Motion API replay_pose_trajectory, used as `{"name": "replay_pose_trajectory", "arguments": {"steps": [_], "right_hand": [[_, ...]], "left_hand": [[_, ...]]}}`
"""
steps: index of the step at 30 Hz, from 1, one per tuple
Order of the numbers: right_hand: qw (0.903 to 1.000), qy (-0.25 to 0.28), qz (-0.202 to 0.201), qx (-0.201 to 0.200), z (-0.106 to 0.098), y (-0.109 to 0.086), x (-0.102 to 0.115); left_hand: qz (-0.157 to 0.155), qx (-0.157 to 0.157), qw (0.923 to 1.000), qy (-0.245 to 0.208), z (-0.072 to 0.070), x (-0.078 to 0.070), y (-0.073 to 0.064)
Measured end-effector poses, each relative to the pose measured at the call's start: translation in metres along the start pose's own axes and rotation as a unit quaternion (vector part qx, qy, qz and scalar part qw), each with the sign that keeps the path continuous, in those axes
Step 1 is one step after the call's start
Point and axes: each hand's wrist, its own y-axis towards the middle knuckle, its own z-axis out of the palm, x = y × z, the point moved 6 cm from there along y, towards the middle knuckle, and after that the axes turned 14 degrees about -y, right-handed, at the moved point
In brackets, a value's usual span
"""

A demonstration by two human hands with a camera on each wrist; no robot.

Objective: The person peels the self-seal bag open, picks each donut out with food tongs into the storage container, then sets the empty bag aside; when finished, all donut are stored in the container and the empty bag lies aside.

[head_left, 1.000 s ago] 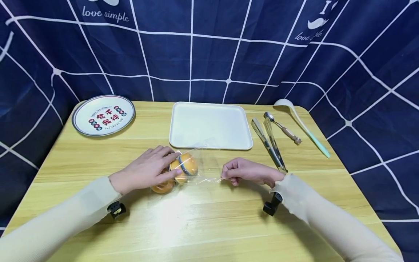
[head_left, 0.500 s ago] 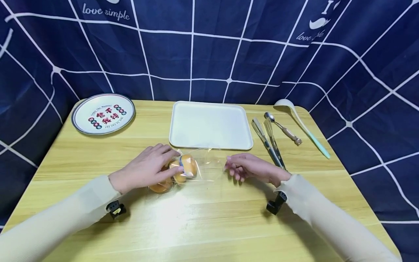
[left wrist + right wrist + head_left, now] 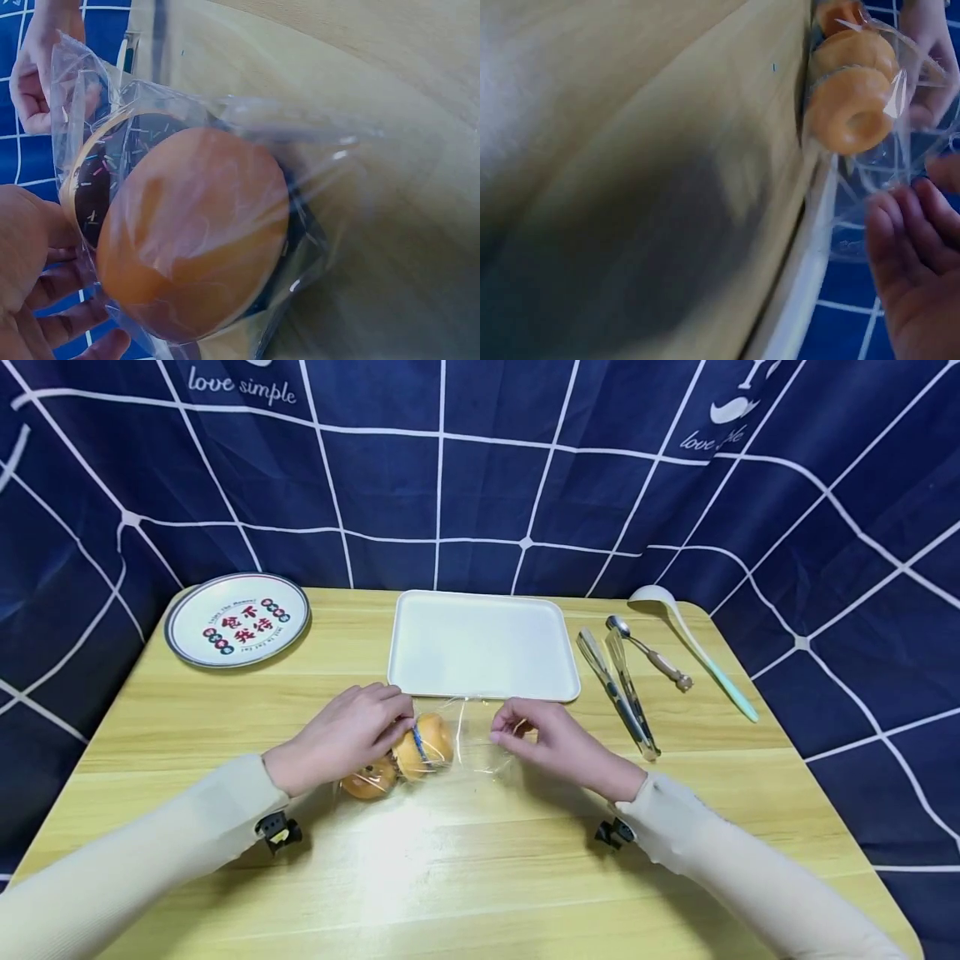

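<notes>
A clear plastic bag point(image 3: 474, 739) lies on the table with several doughnuts point(image 3: 431, 739) inside. One has dark icing with coloured sprinkles point(image 3: 91, 169); in front of it a smooth golden-brown one point(image 3: 191, 232) fills the left wrist view. A ring-shaped one point(image 3: 832, 112) shows its hole in the right wrist view. My left hand point(image 3: 345, 731) grips the bag around the doughnuts from the left, fingers bent over its upper side. At the bag's empty right end, my right hand point(image 3: 555, 739) pinches the film between thumb and fingertips.
Just beyond the bag lies a white rectangular tray point(image 3: 483, 643). A round printed plate point(image 3: 236, 620) is at the back left. Tongs point(image 3: 618, 693), a spoon point(image 3: 652, 656) and a ladle point(image 3: 697, 647) lie to the right. A blue checked cloth point(image 3: 480, 485) hangs behind.
My right hand opened off the bag's end, then came back left to pinch it again. My left fingers have drawn back from across the doughnuts and curled more at the top.
</notes>
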Motion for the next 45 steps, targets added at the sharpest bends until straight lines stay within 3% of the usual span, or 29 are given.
{"name": "replay_pose_trajectory", "arguments": {"steps": [6, 18, 26, 33, 37, 45], "right_hand": [[0.9956, -0.046, -0.028, 0.077, 0.016, 0.003, 0.003], [0.9803, -0.134, -0.053, 0.135, 0.038, 0.005, -0.010], [0.9818, -0.129, -0.044, 0.132, 0.038, 0.001, -0.013], [0.9826, -0.124, -0.042, 0.132, 0.039, 0.002, -0.015], [0.9826, -0.125, -0.044, 0.130, 0.038, 0.003, -0.015], [0.9845, -0.129, -0.037, 0.113, 0.036, 0.000, -0.015]], "left_hand": [[0.019, -0.019, 0.9996, 0.006, -0.006, -0.009, 0.003], [0.029, -0.013, 0.9995, 0.004, -0.011, -0.010, 0.001], [-0.009, 0.009, 0.9995, -0.027, -0.008, 0.004, -0.011], [0.008, -0.008, 0.9993, -0.036, -0.008, 0.006, -0.023], [0.017, -0.013, 0.9993, -0.030, -0.008, 0.006, -0.022], [0.005, -0.017, 0.9993, -0.034, -0.016, 0.008, -0.012]]}}
